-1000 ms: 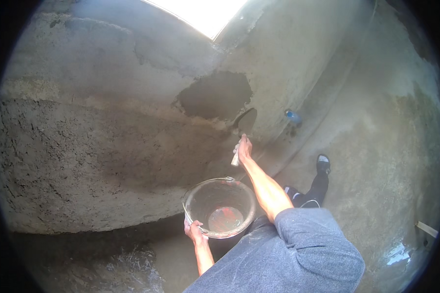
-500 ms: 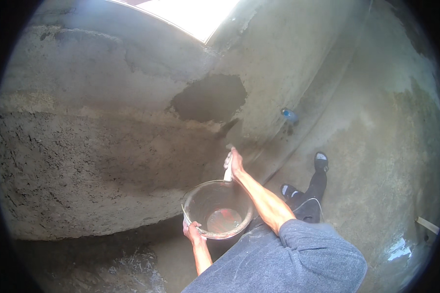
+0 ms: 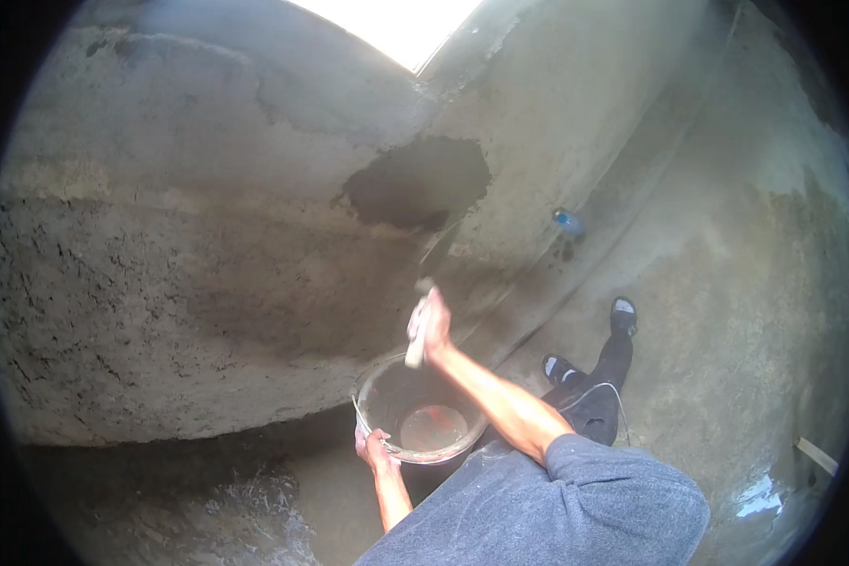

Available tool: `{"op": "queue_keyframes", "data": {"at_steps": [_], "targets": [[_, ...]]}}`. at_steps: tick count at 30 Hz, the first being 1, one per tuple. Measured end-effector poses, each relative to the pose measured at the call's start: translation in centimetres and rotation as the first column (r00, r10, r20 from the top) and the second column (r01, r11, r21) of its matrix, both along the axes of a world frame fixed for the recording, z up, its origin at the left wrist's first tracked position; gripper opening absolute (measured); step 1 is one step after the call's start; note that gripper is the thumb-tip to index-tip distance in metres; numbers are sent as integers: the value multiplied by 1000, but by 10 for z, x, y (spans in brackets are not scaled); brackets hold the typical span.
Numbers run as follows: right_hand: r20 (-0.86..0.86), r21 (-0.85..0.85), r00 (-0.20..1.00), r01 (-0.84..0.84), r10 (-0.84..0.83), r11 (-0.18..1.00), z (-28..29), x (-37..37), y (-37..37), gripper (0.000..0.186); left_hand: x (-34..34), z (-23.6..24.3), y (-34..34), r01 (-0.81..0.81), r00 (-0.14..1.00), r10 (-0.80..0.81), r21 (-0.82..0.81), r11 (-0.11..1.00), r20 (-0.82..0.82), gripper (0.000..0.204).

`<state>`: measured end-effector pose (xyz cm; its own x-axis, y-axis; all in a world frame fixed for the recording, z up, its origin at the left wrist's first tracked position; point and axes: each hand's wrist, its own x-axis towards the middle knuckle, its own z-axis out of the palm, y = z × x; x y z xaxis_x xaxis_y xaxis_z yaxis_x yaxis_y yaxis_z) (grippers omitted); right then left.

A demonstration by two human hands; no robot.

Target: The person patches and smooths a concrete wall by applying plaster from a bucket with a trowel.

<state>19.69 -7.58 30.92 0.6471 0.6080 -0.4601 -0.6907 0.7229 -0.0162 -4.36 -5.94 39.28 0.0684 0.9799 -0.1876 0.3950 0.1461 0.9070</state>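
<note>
My left hand [image 3: 375, 447] is closed on the left rim of a round bucket [image 3: 383, 391], held close against my body. The bucket's inner wall is coated grey, and its bottom shows reddish patches. Above its far rim, my right hand [image 3: 430, 325] is wrapped round the pale handle of a trowel [image 3: 415, 353]. The blade points away toward the wall and is seen nearly edge-on, slightly blurred. Beyond the trowel, a dark, damp-looking patch [image 3: 420, 182] marks the grey wall [image 3: 283, 160].
A blue-tinted plastic bottle [image 3: 568, 223] lies near the foot of the wall. My sandalled feet [image 3: 623, 316] stand on the concrete floor [image 3: 698, 349]. To the right are a shiny wet spot [image 3: 759, 497] and a pale strip of board [image 3: 816, 457]. A rough ledge [image 3: 141, 321] bulges on the left.
My right hand has shifted slightly left, turning the trowel so its blade shows edge-on instead of broad. The left hand still holds the bucket; the view has shifted a little.
</note>
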Motion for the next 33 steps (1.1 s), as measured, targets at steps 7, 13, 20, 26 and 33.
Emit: {"op": "queue_keyframes", "data": {"at_steps": [7,13,20,26,33], "targets": [[-90,5,988,129,-128,992,35,95,17,40,-4,1,-16,-7,1000,8,39,999,-22,72],[522,93,847,-179,105,979,138,12,-6,40,-2,-2,-18,-83,995,82,8,997,51,74],[-45,-274,988,131,-149,953,39,63,60,37,22,2,-39,-463,866,469,-73,883,174,71],[-95,-82,994,-55,47,995,144,96,155,34,40,9,-81,-593,794,587,-15,805,157,68],[621,127,731,-451,284,883,292,64,128,36,123,59,-97,-560,813,547,14,828,201,71]]}}
